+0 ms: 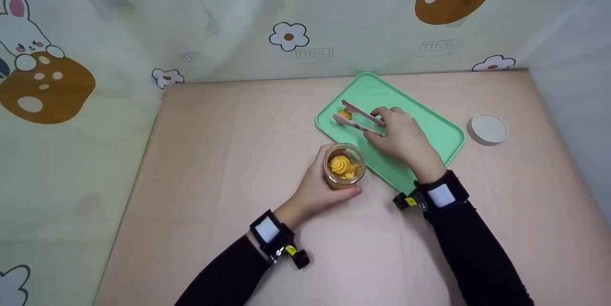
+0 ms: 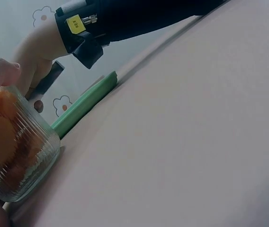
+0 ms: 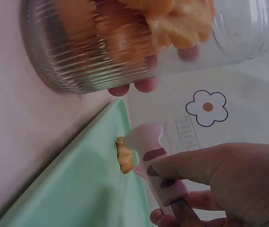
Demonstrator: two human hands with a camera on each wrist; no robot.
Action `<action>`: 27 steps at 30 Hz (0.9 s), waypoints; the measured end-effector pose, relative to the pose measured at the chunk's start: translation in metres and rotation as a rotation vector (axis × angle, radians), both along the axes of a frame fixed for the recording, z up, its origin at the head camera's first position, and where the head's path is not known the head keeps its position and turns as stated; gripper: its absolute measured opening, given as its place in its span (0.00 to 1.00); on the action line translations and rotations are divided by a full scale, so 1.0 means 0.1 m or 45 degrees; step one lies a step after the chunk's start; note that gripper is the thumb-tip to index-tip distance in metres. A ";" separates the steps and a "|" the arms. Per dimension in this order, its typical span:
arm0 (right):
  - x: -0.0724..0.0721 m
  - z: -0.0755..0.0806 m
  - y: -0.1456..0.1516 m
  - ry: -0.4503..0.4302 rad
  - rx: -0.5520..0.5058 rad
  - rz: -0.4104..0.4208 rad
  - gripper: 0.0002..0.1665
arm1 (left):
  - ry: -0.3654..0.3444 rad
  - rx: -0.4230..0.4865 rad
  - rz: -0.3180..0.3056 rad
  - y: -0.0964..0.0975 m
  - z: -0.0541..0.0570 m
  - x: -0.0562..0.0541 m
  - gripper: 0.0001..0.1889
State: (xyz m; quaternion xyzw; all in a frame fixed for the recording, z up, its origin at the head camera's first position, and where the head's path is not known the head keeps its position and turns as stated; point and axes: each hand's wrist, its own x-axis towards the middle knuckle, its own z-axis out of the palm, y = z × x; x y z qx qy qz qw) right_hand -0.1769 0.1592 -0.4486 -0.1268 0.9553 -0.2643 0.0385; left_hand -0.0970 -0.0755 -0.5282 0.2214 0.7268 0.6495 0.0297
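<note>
My left hand (image 1: 317, 186) grips a ribbed glass jar (image 1: 360, 172), lidless at the top. Several yellow swirled cookies (image 1: 340, 165) lie inside it; in the right wrist view the jar (image 3: 238, 42) fills the upper part. Pink tongs (image 1: 355, 125) with darker spots are pinched in my right hand (image 1: 401, 136) above the green tray (image 1: 432, 129). Their two tips stand apart, on either side of one small cookie (image 1: 344, 114) on the tray. The right wrist view shows that cookie (image 3: 124, 157) beside the pink tongs tip (image 3: 144, 137); whether they touch I cannot tell.
A round white lid (image 1: 488, 129) lies on the pink-covered table (image 1: 200, 163), right of the tray. Behind the table hangs a curtain (image 1: 229, 19) printed with flowers and rabbits. A dark strap with a small camera (image 1: 441, 194) sits on each wrist.
</note>
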 end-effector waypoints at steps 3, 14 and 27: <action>0.00 0.00 0.00 -0.005 0.002 -0.010 0.30 | 0.004 -0.015 0.005 0.00 0.00 0.00 0.51; 0.03 0.00 -0.04 -0.036 0.064 -0.021 0.32 | -0.001 -0.019 0.006 0.00 0.01 0.00 0.51; 0.10 -0.01 -0.11 -0.015 0.115 -0.049 0.31 | -0.013 -0.004 0.013 0.00 0.01 0.01 0.52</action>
